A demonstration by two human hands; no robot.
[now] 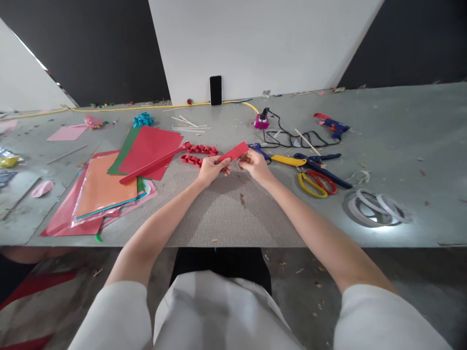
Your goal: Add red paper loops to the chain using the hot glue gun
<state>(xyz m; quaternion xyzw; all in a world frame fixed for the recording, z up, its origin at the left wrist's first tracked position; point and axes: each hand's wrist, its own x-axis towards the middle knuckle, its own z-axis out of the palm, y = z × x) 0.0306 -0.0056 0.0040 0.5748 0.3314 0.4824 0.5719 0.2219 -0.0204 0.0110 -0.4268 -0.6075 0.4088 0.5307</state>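
A short red paper strip is held up between my two hands, slanting up to the right. My left hand pinches its lower left end between thumb and fingers. At the upper right end, my right hand has its fingers closed on the strip. Just behind my left hand lie two curled red paper chains. A long red folded strip rests across the red paper sheets to the left. Beyond my right hand are a yellow-handled cutter and scissors with yellow and red handles.
On the left, orange sheets in a plastic sleeve top a paper stack. A phone leans against the wall. A blue glue gun, black cables and a pink plug adapter lie back right. White tape rolls sit front right.
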